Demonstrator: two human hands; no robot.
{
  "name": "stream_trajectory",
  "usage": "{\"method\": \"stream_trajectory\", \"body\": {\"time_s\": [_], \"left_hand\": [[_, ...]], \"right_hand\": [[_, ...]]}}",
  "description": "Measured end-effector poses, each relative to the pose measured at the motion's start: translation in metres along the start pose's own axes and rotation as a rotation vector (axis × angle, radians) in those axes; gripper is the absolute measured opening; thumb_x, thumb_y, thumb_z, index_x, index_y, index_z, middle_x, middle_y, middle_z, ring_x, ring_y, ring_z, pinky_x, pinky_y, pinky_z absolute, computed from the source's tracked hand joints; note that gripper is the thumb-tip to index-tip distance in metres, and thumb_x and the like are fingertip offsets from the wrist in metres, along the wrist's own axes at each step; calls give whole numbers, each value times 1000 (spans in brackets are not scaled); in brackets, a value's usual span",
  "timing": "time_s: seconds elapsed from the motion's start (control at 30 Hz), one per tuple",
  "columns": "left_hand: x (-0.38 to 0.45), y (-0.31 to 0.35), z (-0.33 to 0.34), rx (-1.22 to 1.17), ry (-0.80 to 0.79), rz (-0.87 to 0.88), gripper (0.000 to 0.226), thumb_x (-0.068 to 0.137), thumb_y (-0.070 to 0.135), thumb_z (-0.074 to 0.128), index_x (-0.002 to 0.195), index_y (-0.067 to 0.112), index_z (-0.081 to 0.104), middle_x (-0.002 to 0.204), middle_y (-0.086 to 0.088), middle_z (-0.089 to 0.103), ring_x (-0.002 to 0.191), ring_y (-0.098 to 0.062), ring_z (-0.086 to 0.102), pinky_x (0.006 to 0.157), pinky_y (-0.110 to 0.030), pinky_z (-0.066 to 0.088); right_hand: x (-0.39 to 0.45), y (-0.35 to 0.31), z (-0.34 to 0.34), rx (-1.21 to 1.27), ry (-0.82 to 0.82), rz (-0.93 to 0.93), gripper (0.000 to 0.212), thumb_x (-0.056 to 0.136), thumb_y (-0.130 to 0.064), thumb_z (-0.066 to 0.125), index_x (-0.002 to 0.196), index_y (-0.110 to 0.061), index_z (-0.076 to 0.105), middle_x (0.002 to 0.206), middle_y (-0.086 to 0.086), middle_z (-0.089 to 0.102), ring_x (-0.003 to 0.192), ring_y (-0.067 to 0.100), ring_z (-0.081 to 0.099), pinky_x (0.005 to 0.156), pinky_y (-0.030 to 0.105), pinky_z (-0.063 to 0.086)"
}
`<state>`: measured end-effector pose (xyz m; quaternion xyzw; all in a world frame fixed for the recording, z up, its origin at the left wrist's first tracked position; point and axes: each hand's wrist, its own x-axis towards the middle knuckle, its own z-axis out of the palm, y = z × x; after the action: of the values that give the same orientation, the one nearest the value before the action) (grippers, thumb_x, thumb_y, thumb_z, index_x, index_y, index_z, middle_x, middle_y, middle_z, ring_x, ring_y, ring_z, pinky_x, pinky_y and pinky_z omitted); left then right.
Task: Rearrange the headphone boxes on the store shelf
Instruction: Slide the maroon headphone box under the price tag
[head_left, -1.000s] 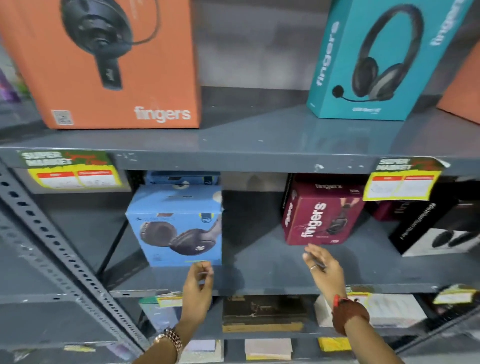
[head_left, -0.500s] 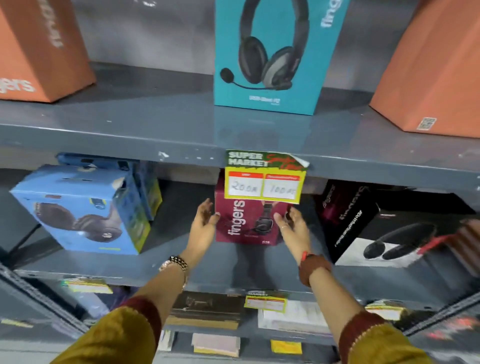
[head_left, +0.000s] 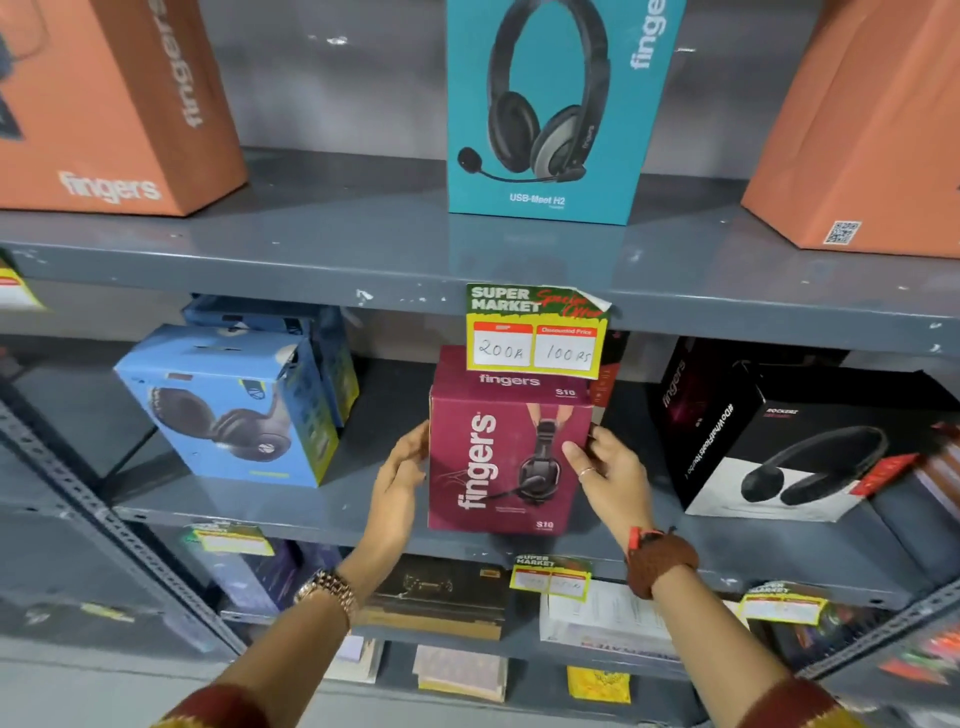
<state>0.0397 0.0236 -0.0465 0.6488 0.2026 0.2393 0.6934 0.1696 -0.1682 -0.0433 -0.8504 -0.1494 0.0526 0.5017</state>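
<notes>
Both hands clamp one maroon box (head_left: 506, 462): left hand (head_left: 400, 480) on its left side, right hand (head_left: 610, 467) on its right. Top shelf (head_left: 363, 244): two orange boxes (head_left: 114, 104), one teal box (head_left: 550, 109).

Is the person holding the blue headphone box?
No, both hands, left and right, grip the maroon box; the blue box sits untouched.

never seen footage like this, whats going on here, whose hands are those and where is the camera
There is no machine: a person wears a camera on the head, looking forward and down at a grey metal store shelf. The left hand and right hand press on opposite sides of a maroon headphone box at the front of the middle shelf. A blue box stands to its left, a black and white box to its right, and a teal box on the shelf above.
</notes>
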Motion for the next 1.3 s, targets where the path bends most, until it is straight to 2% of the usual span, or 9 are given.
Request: {"method": "stream_trajectory", "body": {"time_s": [0.13, 0.3, 0.43, 0.57, 0.67, 0.83, 1.0, 1.17, 1.3], "left_hand": [[-20, 9, -41, 35, -38, -99, 37, 96, 11, 35, 128, 19, 52, 120, 1, 59, 114, -20, 55, 93, -36, 49], [-34, 4, -99, 65, -45, -178, 33, 99, 19, 32, 109, 36, 59, 105, 12, 65, 107, -18, 60, 61, -21, 56], [-44, 16, -122, 77, -63, -75, 37, 87, 25, 40, 124, 29, 48, 114, 13, 57, 105, -4, 55, 73, -19, 53], [-23, 13, -136, 116, -107, -55, 42, 93, 11, 36, 129, 32, 39, 122, 19, 50, 109, 4, 52, 94, -23, 40], [4, 10, -139, 132, -128, -64, 60, 86, -17, 21, 128, 24, 36, 116, 20, 50, 90, 21, 58, 81, -10, 49], [42, -17, -146, 94, -133, -108, 51, 95, 0, 31, 138, 27, 38, 142, -1, 49, 115, -9, 57, 88, -24, 49], [25, -24, -136, 65, -32, -58, 43, 100, 19, 29, 140, 28, 38, 138, 5, 50, 123, -8, 51, 103, -28, 39], [-14, -35, -105, 114, 342, 89, 38, 91, -2, 37, 122, 16, 50, 120, -3, 57, 99, -9, 56, 82, -16, 46], [-29, -49, -60, 151, 306, 87, 36, 88, -8, 40, 109, 18, 52, 111, 4, 59, 97, -13, 56, 85, -20, 44]], "right_hand": [[-38, -14, -2, -22, -2, -35, 50, 80, -47, 63, 123, -20, 62, 119, 2, 70, 111, 15, 64, 93, 43, 54], [-66, -33, 24, 18, -32, -37, 90, 55, -78, 58, 123, -19, 61, 117, 7, 70, 101, 20, 70, 81, 48, 58], [-63, -49, 55, 23, -84, -70, 58, 66, -64, 60, 114, -30, 62, 107, 0, 75, 94, 16, 71, 81, 47, 58], [-44, -72, 87, 64, -177, -85, 43, 81, -34, 66, 120, -24, 53, 117, -2, 67, 113, 18, 62, 101, 43, 48], [-29, -85, 107, 76, -215, -50, 53, 83, -15, 67, 129, -10, 40, 122, 3, 57, 123, 25, 52, 103, 33, 43], [-10, -86, 127, 49, -243, 36, 62, 85, -4, 62, 137, -5, 29, 138, 13, 48, 131, 29, 43, 98, 27, 35], [-7, -72, 127, 97, -272, 43, 66, 84, -3, 63, 141, -11, 29, 146, 10, 43, 139, 25, 35, 111, 35, 33], [-25, -39, 102, 144, -227, 59, 66, 87, -1, 59, 145, -10, 30, 152, 6, 35, 141, 19, 33, 111, 28, 33], [-46, 14, 56, 156, -143, 109, 55, 87, 2, 59, 138, -10, 42, 144, 3, 48, 135, 18, 42, 104, 22, 34]]}}
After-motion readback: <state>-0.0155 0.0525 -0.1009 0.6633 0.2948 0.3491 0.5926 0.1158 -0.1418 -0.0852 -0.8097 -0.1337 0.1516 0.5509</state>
